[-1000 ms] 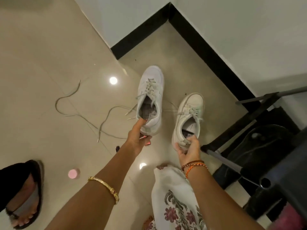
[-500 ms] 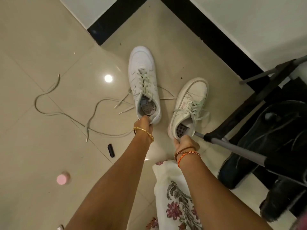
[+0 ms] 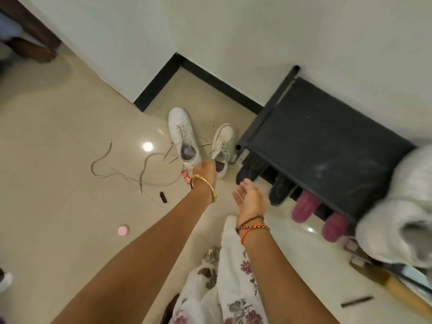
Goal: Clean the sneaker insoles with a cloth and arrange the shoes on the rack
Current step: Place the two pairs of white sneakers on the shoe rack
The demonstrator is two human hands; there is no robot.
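Two sneakers side by side on the floor, just left of the rack. Loose laces left of sneakers. Left hand at their heels; right hand nearer, between sneakers and rack.

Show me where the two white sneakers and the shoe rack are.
left sneaker (image 3: 180,127): head view, on its toe and laces.
right sneaker (image 3: 223,136): head view, on its toe.
shoe rack (image 3: 322,146): head view, on its dark top shelf.

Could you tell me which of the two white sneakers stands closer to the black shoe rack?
The right sneaker, right beside the rack; the left sneaker stands farther away.
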